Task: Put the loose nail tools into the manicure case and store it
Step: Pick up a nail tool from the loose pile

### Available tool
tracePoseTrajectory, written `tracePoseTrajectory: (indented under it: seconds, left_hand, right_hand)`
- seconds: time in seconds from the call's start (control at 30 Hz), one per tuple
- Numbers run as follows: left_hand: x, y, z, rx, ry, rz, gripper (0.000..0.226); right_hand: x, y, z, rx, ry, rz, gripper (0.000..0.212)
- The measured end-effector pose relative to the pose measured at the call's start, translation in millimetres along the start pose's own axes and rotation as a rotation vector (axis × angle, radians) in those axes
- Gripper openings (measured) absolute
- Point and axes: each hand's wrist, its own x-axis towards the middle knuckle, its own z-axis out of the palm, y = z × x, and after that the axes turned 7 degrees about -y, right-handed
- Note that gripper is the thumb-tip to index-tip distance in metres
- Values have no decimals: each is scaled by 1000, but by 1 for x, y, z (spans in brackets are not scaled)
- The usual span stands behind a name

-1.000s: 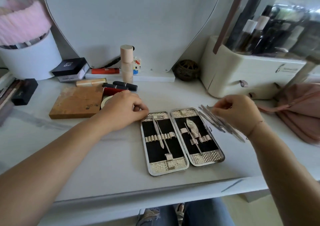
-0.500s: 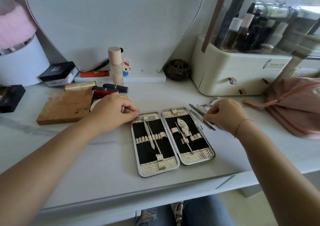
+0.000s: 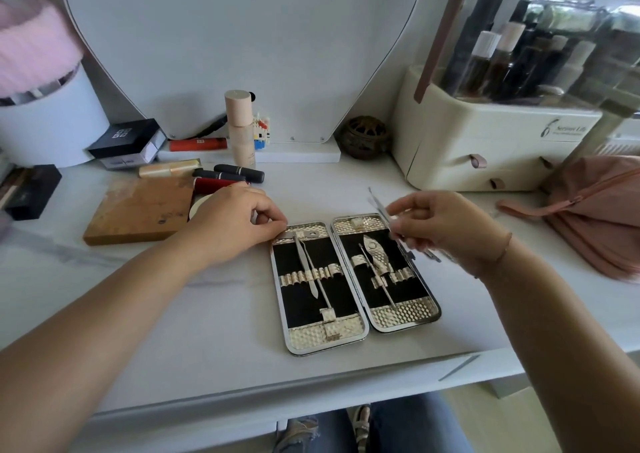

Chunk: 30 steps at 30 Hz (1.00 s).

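The manicure case lies open and flat on the white vanity top, two black halves with silver-patterned ends. Tweezers and a thin pick sit under the loops of its left half; a clipper-like tool and another pick sit in the right half. My left hand has curled fingers resting at the top left corner of the case. My right hand is lifted over the case's upper right edge and pinches a thin metal nail tool, whose tip points up and left. Part of that tool is hidden by my fingers.
A wooden board, lipsticks and a beige bottle stand left of the case. A cream drawer organiser with bottles is at the back right, a pink pouch to the right. A mirror stands behind.
My right hand has risen from the table beside the case with a metal tool pinched in it and moved over the case's right half. My left hand stays at the case's corner.
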Motion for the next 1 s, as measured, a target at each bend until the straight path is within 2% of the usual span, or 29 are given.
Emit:
tracePoseTrajectory:
  seconds: [0.1,0.17,0.33,0.43,0.57,0.7,0.8,0.9,1.0]
  left_hand:
    - [-1,2,-1,5,-12,-19,5]
    - [-2,3,-2,5,-15,-26,5]
    - [-4,8,-5,8,-14,-46,2]
    - [-5,10,-5,13,-13,-54,8]
    - [-4,8,-5,28,-11,-61,3]
    - [-3,5,-3,6,-16,-55,7]
    - [-2,3,-2,0,-32,-32,7]
    - [-1,1,-2,4,-13,-2,3]
    - [-1,0,-1,-7,-11,9,2]
  right_hand:
    - [3,-20,31,108,-181,-11,10]
    - [9,-29,52,118,-242,-3,9]
    - [23,-40,86,140,-316,32,13]
    - [25,-41,89,124,-354,39,13]
    - [26,-38,85,127,-360,63,10]
    - [18,-33,61,82,-271,41,10]
    - [8,-21,24,46,-104,65,13]
    - [0,-2,-11,-102,102,128,10]
    - [-3,11,-26,-216,182,185,5]
